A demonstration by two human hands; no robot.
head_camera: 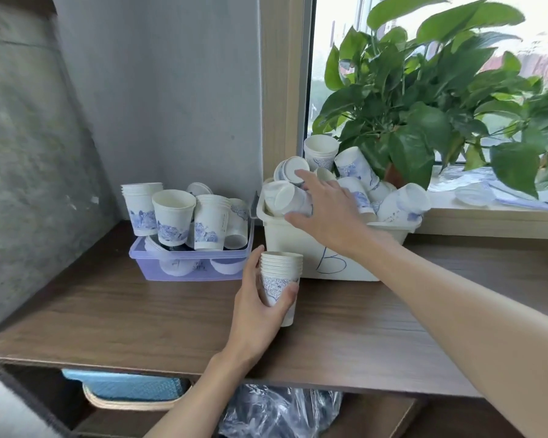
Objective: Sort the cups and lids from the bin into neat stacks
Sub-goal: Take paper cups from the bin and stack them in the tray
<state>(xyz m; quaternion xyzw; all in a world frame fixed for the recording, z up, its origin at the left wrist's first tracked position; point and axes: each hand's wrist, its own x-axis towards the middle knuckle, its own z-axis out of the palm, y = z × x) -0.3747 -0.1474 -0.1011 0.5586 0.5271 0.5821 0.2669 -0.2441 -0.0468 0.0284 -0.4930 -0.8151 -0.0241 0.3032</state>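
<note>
My left hand (260, 308) grips a stack of white paper cups with blue print (280, 279), standing upright on the wooden counter in front of the white bin. The white bin (285, 245), marked with a blue letter B, is piled with loose cups lying at all angles. My right hand (325, 207) reaches over the bin's left side, fingers spread around a cup lying on its side (282, 197); the index finger touches another cup (290, 167) above it. Whether the hand grips the cup is unclear.
A pale purple bin (184, 267) to the left holds several cup stacks and lids. A leafy potted plant (424, 99) stands on the windowsill behind the white bin. The brown counter (140, 314) has a grey wall at its left. Below it sit a blue basket and a plastic bag.
</note>
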